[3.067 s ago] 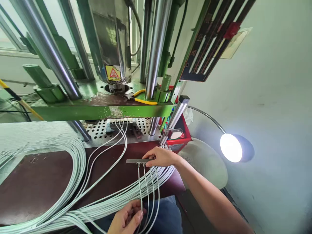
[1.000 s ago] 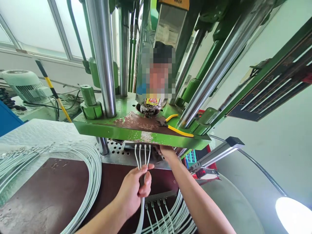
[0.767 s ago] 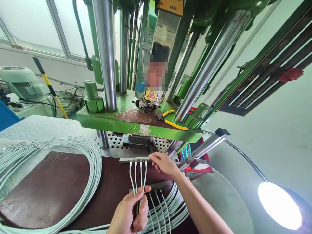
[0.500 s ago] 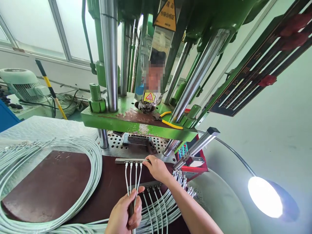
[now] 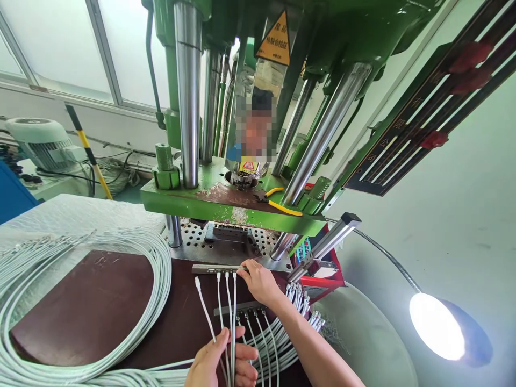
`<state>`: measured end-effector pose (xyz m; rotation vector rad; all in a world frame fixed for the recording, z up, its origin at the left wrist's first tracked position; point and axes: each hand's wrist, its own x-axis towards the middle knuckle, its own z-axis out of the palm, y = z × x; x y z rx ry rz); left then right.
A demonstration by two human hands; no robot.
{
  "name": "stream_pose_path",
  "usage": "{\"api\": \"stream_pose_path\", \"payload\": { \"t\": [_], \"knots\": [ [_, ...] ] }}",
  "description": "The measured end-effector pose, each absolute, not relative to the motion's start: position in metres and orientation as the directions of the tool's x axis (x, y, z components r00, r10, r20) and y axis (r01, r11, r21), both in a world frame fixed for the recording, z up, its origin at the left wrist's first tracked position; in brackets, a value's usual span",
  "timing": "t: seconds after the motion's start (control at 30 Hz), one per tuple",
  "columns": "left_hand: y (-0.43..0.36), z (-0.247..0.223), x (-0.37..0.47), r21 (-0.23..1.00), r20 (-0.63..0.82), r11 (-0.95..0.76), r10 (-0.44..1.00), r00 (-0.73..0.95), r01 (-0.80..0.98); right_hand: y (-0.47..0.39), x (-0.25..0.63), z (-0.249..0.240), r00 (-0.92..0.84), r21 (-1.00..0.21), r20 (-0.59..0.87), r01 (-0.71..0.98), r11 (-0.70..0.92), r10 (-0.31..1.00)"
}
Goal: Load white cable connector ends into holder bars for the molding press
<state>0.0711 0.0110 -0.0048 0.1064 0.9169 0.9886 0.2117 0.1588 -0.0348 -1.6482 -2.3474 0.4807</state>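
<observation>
On table (image 5: 100, 301): hands (image 5: 220, 365), white cables (image 5: 226, 306).

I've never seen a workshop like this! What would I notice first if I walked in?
Probably the big green press with shiny steel columns in the middle, and the glaring lamp at lower right. In front, the left hand holds thin white cables while the right hand touches a metal bar.

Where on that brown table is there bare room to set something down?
The brown table is bare inside the loop of white cables, left of the metal bar. It is crowded near both hands, left and right, with cables and a second bar.
</observation>
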Motion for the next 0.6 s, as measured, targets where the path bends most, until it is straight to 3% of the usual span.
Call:
{"api": "stream_pose_path", "payload": {
  "t": [0.6],
  "knots": [
    [0.024, 0.007, 0.086, 0.550, -0.589, 0.545, 0.790, 0.170, -0.633, 0.160, 0.214, -0.031, -0.411, -0.336, 0.011, 0.857, 0.391, 0.912]
  ]
}}
